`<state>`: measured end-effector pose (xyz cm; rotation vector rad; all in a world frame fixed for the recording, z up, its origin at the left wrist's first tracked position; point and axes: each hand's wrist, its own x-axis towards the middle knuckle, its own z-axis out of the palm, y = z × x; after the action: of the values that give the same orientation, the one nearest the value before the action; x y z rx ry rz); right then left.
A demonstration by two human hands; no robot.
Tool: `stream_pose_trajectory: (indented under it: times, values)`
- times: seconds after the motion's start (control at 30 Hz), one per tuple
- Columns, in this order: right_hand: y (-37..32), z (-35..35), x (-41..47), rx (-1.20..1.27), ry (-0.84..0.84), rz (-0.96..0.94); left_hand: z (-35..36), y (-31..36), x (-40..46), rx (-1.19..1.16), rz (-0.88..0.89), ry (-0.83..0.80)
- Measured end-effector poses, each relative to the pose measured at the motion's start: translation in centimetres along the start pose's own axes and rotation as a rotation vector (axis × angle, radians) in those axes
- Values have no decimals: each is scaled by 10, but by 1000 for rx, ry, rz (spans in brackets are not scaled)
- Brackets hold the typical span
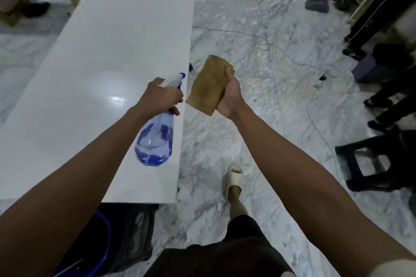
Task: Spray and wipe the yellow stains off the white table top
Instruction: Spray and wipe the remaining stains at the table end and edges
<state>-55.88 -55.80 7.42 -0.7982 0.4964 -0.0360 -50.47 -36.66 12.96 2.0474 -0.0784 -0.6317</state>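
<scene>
The long white table top stretches away on the left; I see no yellow stain on its glossy surface. My left hand grips the neck of a clear blue spray bottle, held above the table's right edge with the white and blue nozzle pointing away. My right hand holds a folded yellow-brown cloth in the air over the floor, just right of the table edge.
Marble floor lies to the right, with a thin cable across it. A black stool and people's legs stand at the right. A blue bucket sits under the table's near end. My sandalled foot is on the floor.
</scene>
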Motion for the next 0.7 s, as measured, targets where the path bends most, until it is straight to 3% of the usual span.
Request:
stream_pose_trajectory:
  times: [0.4, 0.7]
  values:
    - [-206, -26, 259, -160, 9, 36, 67, 189, 241, -5, 30, -1]
    - [-289, -7, 471, -161, -30, 79, 59, 257, 452, -47, -9, 32]
